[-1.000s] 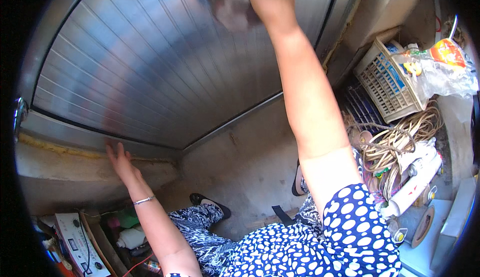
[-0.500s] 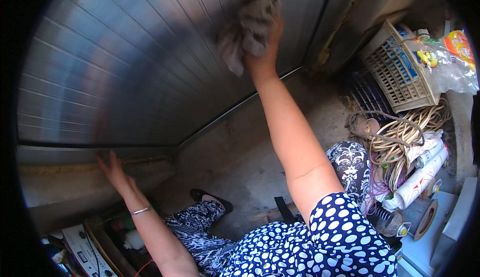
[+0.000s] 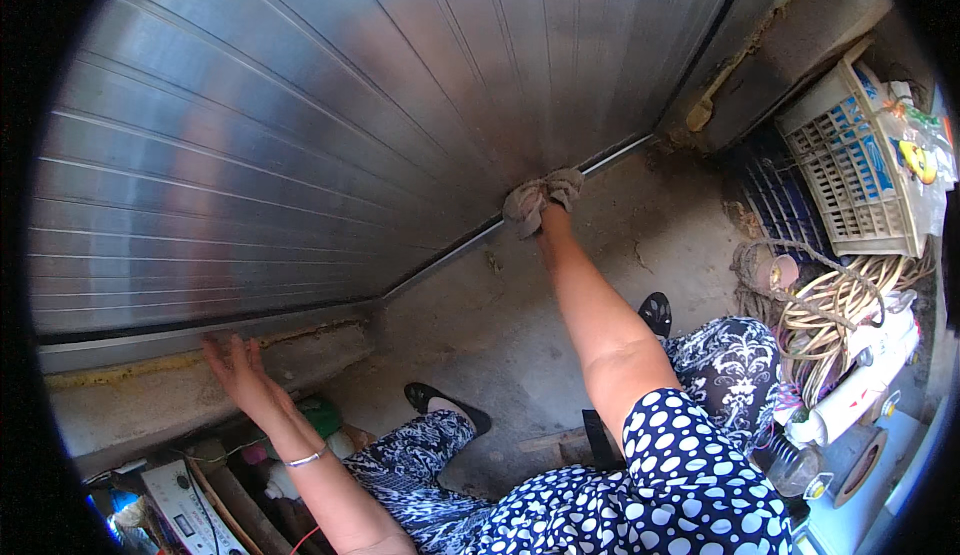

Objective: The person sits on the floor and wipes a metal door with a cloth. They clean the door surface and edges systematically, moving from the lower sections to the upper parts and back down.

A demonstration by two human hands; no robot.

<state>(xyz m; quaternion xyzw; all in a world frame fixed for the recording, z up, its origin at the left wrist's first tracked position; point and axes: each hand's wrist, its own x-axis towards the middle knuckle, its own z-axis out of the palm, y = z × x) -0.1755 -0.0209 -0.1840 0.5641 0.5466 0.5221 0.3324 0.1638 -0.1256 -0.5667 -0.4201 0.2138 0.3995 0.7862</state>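
Observation:
A tall grey metal door (image 3: 330, 145) with grooved panels stands in front of me. Low on the door, close to its bottom edge, my right hand (image 3: 552, 217) grips a crumpled brownish cloth (image 3: 527, 203) and presses it to the panel. The cloth hides most of the fingers. Off to the left, my left hand (image 3: 240, 373) is open with fingers stretched out and nothing in it. Its fingertips reach the metal frame strip at the door's left edge, beside the concrete ledge (image 3: 180, 400).
On the right stand a cream plastic crate (image 3: 850, 155), a dark blue crate (image 3: 785, 200), a coil of pale hose (image 3: 825, 310), a white tube (image 3: 850, 405) and a clear bottle (image 3: 797, 467). A white panelled device (image 3: 185, 505) lies at lower left. Bare concrete floor (image 3: 480, 325) runs below the door.
My right hand has brought the cloth from high on the door down to its bottom edge. My left hand stays by the left frame, slightly lower in view. The view has shifted.

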